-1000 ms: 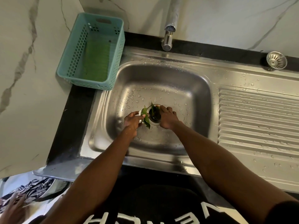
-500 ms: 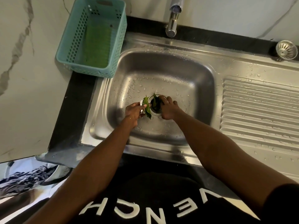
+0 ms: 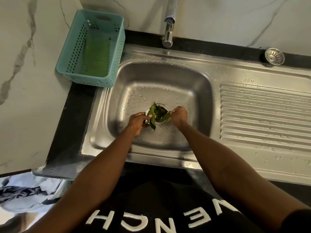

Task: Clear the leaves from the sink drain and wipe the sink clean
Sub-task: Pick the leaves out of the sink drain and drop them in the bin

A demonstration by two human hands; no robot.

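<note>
Stainless steel sink (image 3: pixel 198 78), beaded with water drops, fills the middle of the head view, with its ribbed draining board (image 3: pixel 262 115) stretching to the right. Both bare hands reach down into the basin at the drain (image 3: pixel 165 106). A cluster of green leaves (image 3: pixel 157 113) lies over and in the drain opening, at the centre of the basin floor. On the drain's left side, the left hand (image 3: pixel 137 122) pinches several leaves between thumb and fingers, one leaf hanging toward the near side. On the drain's right side, the right hand (image 3: pixel 179 115) is closed on the tip of another leaf. A chrome tap (image 3: pixel 168 37) stands at the far edge. To the far left, a teal perforated basket (image 3: pixel 75 47) on the black counter holds a green scouring pad (image 3: pixel 96 58). A loose metal strainer (image 3: pixel 274 56) rests at the far right.
</note>
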